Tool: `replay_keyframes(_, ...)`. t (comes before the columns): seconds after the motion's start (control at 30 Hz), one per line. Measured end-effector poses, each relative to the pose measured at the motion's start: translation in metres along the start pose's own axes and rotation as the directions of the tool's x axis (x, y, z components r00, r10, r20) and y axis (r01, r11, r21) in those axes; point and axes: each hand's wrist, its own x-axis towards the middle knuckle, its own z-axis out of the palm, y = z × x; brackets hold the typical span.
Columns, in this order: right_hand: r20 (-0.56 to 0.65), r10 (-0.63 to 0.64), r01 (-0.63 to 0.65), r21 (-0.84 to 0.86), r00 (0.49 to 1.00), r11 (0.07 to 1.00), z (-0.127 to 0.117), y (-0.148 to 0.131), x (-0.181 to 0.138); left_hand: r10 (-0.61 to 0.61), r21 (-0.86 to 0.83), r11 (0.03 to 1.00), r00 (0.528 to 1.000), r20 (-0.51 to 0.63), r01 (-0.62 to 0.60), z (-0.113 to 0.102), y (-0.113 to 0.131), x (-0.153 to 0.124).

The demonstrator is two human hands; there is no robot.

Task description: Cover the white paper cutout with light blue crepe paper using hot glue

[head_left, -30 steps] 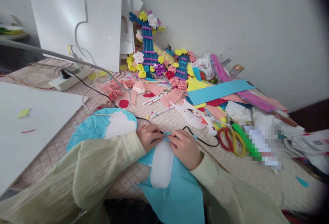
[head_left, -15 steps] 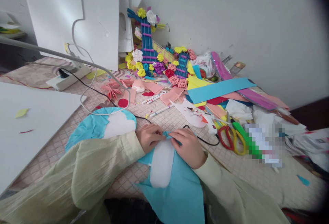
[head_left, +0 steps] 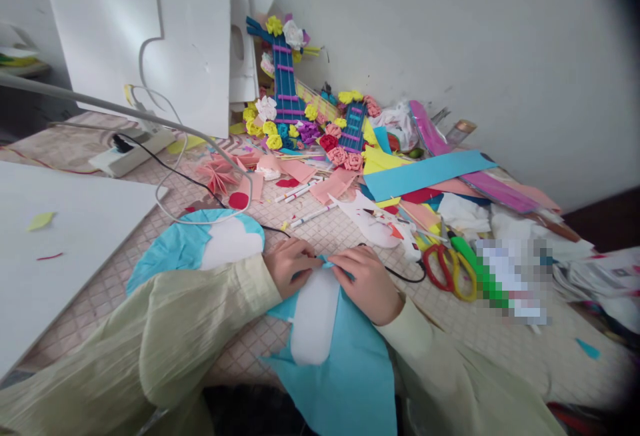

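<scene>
A long white rounded piece [head_left: 314, 326], foam or board, lies on a sheet of blue crepe paper [head_left: 357, 363] at the table's front edge. At its far end my left hand [head_left: 290, 267] pinches the folded blue paper from the left. From the right, my right hand [head_left: 367, 283] presses the same fold, its fingertips close to those of the left. The paper's lower part hangs toward me. Beside my left forearm is a round white piece [head_left: 233, 243] partly covered with blue crepe paper [head_left: 173, 253].
Red and yellow-handled scissors [head_left: 450, 273] and a green cutter [head_left: 473, 259] lie at right. Paper-flower guitars [head_left: 286, 83] lean at the back wall. A power strip [head_left: 131, 149], a grey cable [head_left: 210, 139] and a white board [head_left: 75, 236] are on the left.
Both hands stay on the fold at the far end of the white piece, with only slight finger movement. The view has shifted very slightly.
</scene>
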Motion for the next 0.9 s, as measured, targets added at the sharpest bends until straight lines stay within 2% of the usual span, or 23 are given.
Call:
replay_keyframes(0.23,-0.002,0.001,-0.001,0.003,1.000,1.000,0.0009,-0.0025,0.0003,-0.008,0.159,0.987,0.991,0.136,-0.014,-0.0039,0.0059,-0.0010)
replay_keyframes(0.33,-0.005,0.007,-0.007,0.004,1.000,1.000,0.0004,-0.0028,-0.0006,0.001,0.155,0.988,0.993,0.120,-0.020,-0.0046,0.0054,-0.0003)
replay_keyframes(0.5,-0.006,0.006,-0.006,0.006,1.000,1.000,-0.0018,-0.0018,0.0010,-0.007,0.012,1.000,1.000,-0.014,0.007,-0.0039,0.0011,0.0013)
replay_keyframes(0.77,0.005,0.003,-0.003,0.005,1.000,1.000,-0.0012,-0.0025,0.0011,-0.025,0.181,0.983,0.991,0.131,0.001,-0.0059,0.0083,0.0000)
replay_keyframes(0.9,-0.004,-0.007,0.007,0.015,1.000,1.000,-0.0022,-0.0019,0.0004,-0.020,0.215,0.977,0.989,0.148,-0.012,-0.0069,0.0084,0.0001)
